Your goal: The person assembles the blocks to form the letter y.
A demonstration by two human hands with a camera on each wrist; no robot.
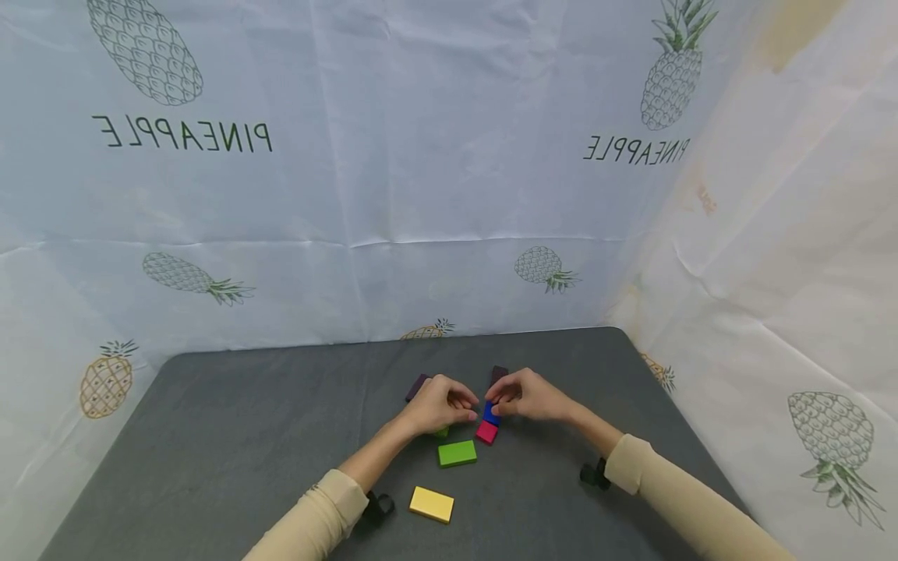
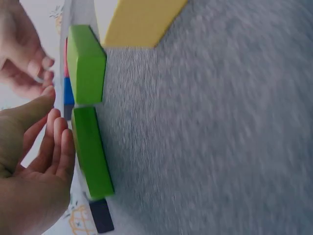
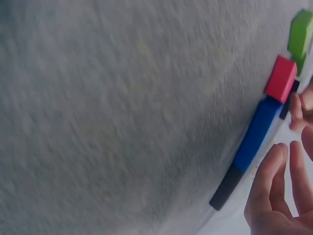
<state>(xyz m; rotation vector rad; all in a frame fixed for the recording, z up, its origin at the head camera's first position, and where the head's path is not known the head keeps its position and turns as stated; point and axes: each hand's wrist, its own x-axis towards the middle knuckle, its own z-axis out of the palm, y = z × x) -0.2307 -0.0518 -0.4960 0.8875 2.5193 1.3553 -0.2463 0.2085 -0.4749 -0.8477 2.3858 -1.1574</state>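
Over the table, my left hand (image 1: 442, 403) hovers above a green block (image 2: 91, 154), with loosely bent fingers and nothing held. A dark block (image 1: 417, 387) lies just beyond it. My right hand (image 1: 533, 395) is over a row of blocks: a dark block (image 1: 499, 374), a blue block (image 3: 255, 134) and a red block (image 3: 281, 80), lying end to end. In the right wrist view, its fingers and thumb are apart, beside the blue block, with nothing between them. Nearer the body lie another green block (image 1: 457, 453) and a yellow block (image 1: 431, 505).
The dark grey table (image 1: 266, 436) meets a white cloth (image 1: 449, 179) printed with pineapples at the back, with more cloth along the right side. A black wrist strap (image 1: 379, 508) shows beneath the left sleeve, another black device (image 1: 595, 474) beneath the right.
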